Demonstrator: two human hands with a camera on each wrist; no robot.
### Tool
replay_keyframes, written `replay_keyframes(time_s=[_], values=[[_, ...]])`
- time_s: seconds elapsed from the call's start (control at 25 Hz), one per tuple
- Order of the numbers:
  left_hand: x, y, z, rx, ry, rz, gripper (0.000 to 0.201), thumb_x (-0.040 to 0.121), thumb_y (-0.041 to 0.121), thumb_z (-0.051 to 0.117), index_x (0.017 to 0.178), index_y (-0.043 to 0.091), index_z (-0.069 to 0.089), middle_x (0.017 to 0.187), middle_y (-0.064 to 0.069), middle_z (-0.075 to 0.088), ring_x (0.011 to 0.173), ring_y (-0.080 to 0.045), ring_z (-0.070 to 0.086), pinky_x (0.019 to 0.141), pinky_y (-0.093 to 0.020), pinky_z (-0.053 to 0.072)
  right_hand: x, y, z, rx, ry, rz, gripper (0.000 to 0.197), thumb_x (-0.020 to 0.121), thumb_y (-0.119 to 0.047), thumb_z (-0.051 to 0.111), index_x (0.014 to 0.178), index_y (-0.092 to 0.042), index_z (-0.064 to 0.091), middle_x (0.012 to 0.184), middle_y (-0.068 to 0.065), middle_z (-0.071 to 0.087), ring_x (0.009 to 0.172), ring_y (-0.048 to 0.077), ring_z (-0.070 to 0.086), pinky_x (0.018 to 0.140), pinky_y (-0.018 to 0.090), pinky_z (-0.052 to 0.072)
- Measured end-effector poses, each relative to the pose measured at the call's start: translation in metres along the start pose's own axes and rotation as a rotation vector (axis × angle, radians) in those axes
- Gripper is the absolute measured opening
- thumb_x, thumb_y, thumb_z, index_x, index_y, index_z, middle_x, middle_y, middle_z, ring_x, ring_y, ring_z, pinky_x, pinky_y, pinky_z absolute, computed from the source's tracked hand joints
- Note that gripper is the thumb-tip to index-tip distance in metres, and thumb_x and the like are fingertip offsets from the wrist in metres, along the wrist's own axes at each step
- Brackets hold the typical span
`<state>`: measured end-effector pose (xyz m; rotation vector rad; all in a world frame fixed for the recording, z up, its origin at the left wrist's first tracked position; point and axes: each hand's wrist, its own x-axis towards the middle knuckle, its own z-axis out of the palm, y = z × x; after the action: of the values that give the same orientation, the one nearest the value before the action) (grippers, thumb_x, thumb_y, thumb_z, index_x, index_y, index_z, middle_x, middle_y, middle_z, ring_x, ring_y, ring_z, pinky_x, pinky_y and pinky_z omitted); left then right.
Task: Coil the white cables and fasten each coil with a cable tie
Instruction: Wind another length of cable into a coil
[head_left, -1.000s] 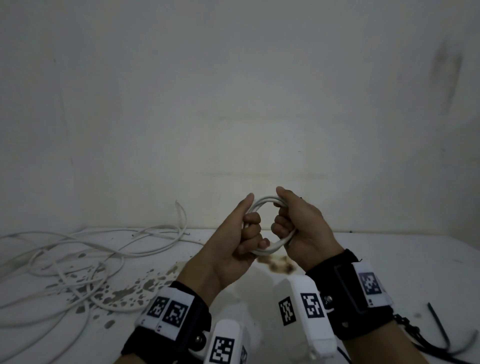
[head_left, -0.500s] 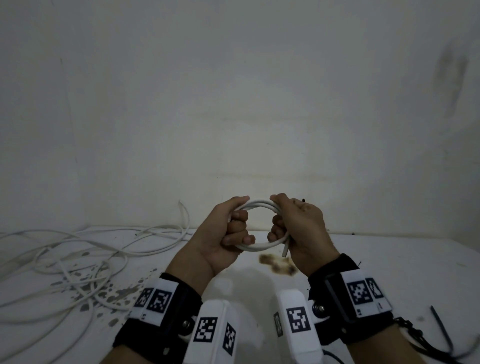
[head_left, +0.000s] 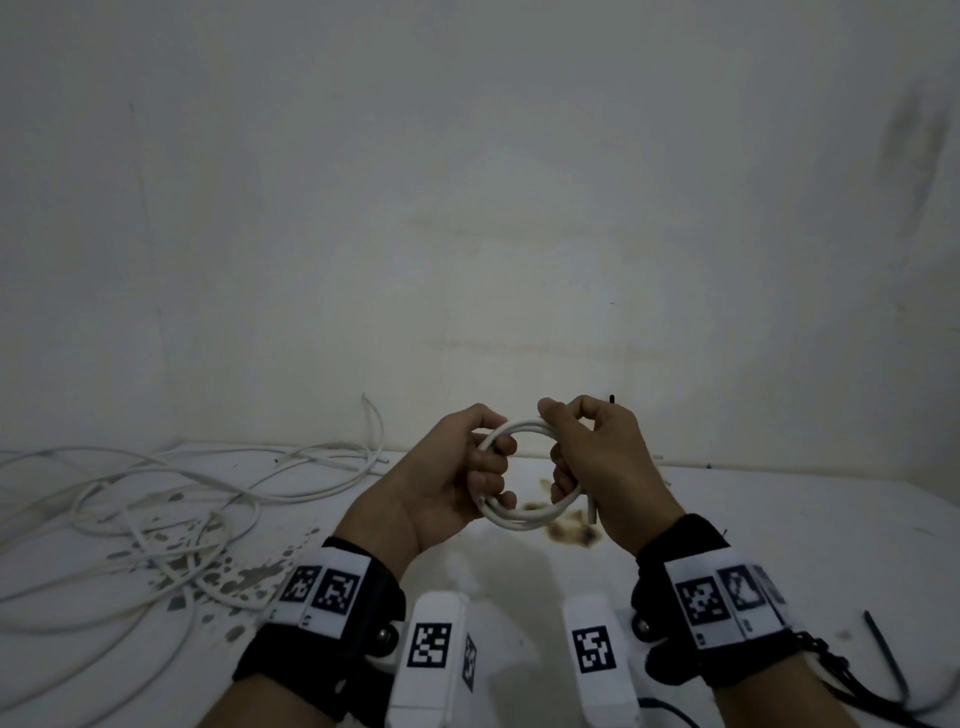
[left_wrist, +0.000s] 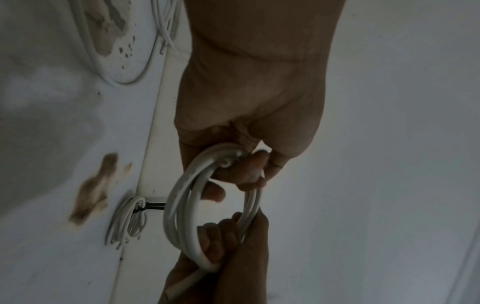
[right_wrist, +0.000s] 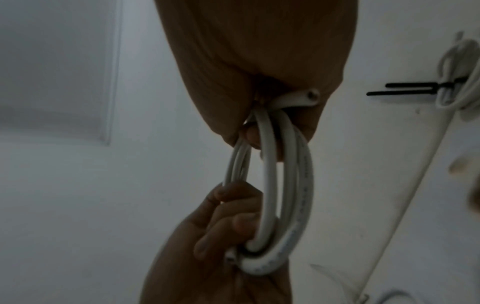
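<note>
We've got both hands up in front of us, holding a small coil of white cable (head_left: 524, 470) in the air above the white table (head_left: 779, 525), close to the wall (head_left: 467, 208). Our left hand (head_left: 447, 483) has its fingers curled through the left side of the coil, thumb up on top. Our right hand (head_left: 602, 467) grips the right side, fingers hooked through the ring and thumb pressed over the top strands. One cut end of the cable (right_wrist: 309, 97) pokes out by the right palm, and in the right wrist view the other cut end (right_wrist: 231, 258) sits down by the left fingers. It looks like about three loops, stacked pretty tight.

Off to the left on the table there's a loose tangle of more white cable (head_left: 156, 499) lying over some chipped, stained patches. There's a brownish stain (head_left: 561, 519) on the table right below the coil.

In the left wrist view we can see another coil (left_wrist: 127, 220) against the wall with a black cable tie (left_wrist: 153, 205) on it. A few more black ties (head_left: 883, 654) are lying on the table near our right wrist.
</note>
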<state>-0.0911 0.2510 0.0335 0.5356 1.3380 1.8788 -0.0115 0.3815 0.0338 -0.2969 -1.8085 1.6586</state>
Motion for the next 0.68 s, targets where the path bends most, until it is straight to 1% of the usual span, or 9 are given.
replay_keyframes(time_s=[0.08, 0.12, 0.2, 0.24, 0.32, 0.36, 0.52, 0.6, 0.68], values=[[0.001, -0.002, 0.002, 0.017, 0.036, 0.002, 0.032, 0.088, 0.031, 0.052, 0.06, 0.017, 0.045, 0.046, 0.009, 0.017, 0.036, -0.01, 0.014, 0.047, -0.025, 0.034, 0.0, 0.004, 0.003, -0.054, 0.034, -0.054, 0.031, 0.096, -0.027, 0.062, 0.076, -0.005, 0.051, 0.041, -0.001, 0.04, 0.033, 0.019, 0.039, 0.045, 0.032, 0.044], [0.0, -0.003, 0.003, 0.037, 0.056, 0.01, 0.037, 0.089, 0.035, 0.055, 0.058, 0.017, 0.043, 0.046, 0.009, 0.016, 0.037, -0.01, 0.013, 0.045, -0.024, 0.032, 0.0, 0.006, 0.005, -0.065, 0.043, -0.067, 0.032, 0.095, -0.027, 0.063, 0.076, -0.005, 0.051, 0.042, 0.0, 0.041, 0.033, 0.019, 0.04, 0.046, 0.032, 0.046], [-0.001, -0.003, 0.006, 0.102, 0.09, 0.038, 0.045, 0.088, 0.048, 0.062, 0.059, 0.018, 0.045, 0.047, 0.007, 0.015, 0.038, -0.011, 0.013, 0.044, -0.024, 0.03, 0.001, 0.006, 0.006, -0.055, 0.048, -0.066, 0.033, 0.095, -0.028, 0.064, 0.074, -0.005, 0.052, 0.044, 0.003, 0.041, 0.034, 0.019, 0.041, 0.045, 0.031, 0.046], [-0.002, -0.004, 0.008, 0.137, 0.094, 0.056, 0.044, 0.087, 0.051, 0.064, 0.064, 0.017, 0.047, 0.049, 0.007, 0.015, 0.038, -0.011, 0.014, 0.044, -0.023, 0.03, 0.001, 0.005, 0.005, -0.039, 0.046, -0.061, 0.033, 0.095, -0.028, 0.064, 0.074, -0.005, 0.053, 0.046, 0.005, 0.041, 0.034, 0.019, 0.04, 0.044, 0.03, 0.046], [-0.002, -0.005, 0.01, 0.179, 0.078, 0.088, 0.039, 0.087, 0.049, 0.066, 0.074, 0.016, 0.049, 0.051, 0.007, 0.015, 0.039, -0.01, 0.016, 0.046, -0.023, 0.033, 0.001, 0.003, 0.002, -0.002, 0.046, -0.049, 0.033, 0.096, -0.027, 0.064, 0.073, -0.005, 0.053, 0.046, 0.005, 0.039, 0.035, 0.019, 0.037, 0.042, 0.029, 0.044], [-0.001, -0.006, 0.011, 0.189, 0.068, 0.097, 0.039, 0.088, 0.048, 0.066, 0.074, 0.017, 0.048, 0.052, 0.007, 0.016, 0.039, -0.01, 0.016, 0.047, -0.023, 0.036, 0.002, 0.002, 0.001, 0.006, 0.05, -0.047, 0.033, 0.096, -0.027, 0.064, 0.073, -0.005, 0.052, 0.046, 0.005, 0.038, 0.035, 0.019, 0.036, 0.041, 0.028, 0.043], [0.002, -0.01, 0.01, 0.213, 0.065, 0.072, 0.044, 0.089, 0.05, 0.063, 0.065, 0.021, 0.04, 0.057, 0.005, 0.023, 0.043, -0.011, 0.025, 0.056, -0.027, 0.044, 0.003, 0.006, -0.001, -0.011, 0.073, -0.062, 0.034, 0.096, -0.027, 0.063, 0.073, -0.005, 0.051, 0.045, 0.004, 0.037, 0.035, 0.019, 0.034, 0.04, 0.028, 0.043], [0.003, -0.012, 0.011, 0.225, 0.104, 0.073, 0.045, 0.091, 0.049, 0.062, 0.063, 0.022, 0.039, 0.056, 0.005, 0.024, 0.044, -0.011, 0.024, 0.054, -0.027, 0.042, 0.003, 0.008, 0.0, -0.025, 0.061, -0.054, 0.035, 0.097, -0.029, 0.062, 0.072, -0.006, 0.052, 0.046, 0.007, 0.04, 0.034, 0.02, 0.038, 0.041, 0.03, 0.044], [0.004, -0.013, 0.011, 0.256, 0.168, 0.099, 0.045, 0.092, 0.048, 0.06, 0.063, 0.022, 0.039, 0.054, 0.006, 0.022, 0.043, -0.012, 0.022, 0.049, -0.025, 0.038, 0.002, 0.007, -0.002, -0.069, -0.013, -0.038, 0.035, 0.099, -0.031, 0.058, 0.077, -0.004, 0.055, 0.049, 0.012, 0.048, 0.035, 0.022, 0.046, 0.043, 0.031, 0.047]])
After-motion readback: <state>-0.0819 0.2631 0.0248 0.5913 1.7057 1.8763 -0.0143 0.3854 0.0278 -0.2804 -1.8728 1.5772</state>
